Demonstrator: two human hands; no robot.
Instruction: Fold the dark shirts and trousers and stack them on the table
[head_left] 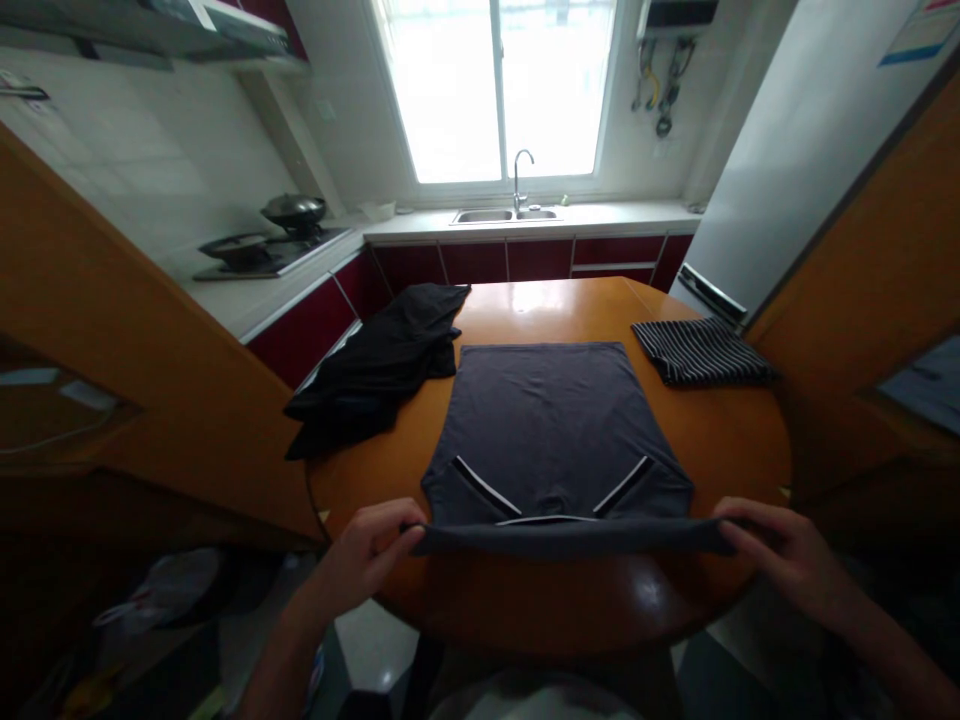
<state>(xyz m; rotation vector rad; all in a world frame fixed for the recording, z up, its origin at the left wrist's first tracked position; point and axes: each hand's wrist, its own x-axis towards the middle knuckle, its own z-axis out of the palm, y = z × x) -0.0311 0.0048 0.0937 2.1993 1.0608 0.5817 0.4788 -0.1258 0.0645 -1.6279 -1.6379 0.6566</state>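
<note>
A dark grey apron (551,420) lies spread across the wooden table, with two slanted pocket edges trimmed in black and white. Its near edge is raised and folded over in a band between my hands. At the left end of that band, my left hand (375,545) pinches the corner between thumb and fingers. My right hand (780,550) grips the opposite corner in the same way. The cloth is stretched fairly straight between them, and a short curved white trim line shows just behind the fold.
The round-ended wooden table (540,298) carries a heap of black cloth (382,360) on the left and a folded black-and-white striped cloth (701,350) at the right. Behind stand a counter with a sink (484,216), a stove with pans (292,212), and a fridge (795,150).
</note>
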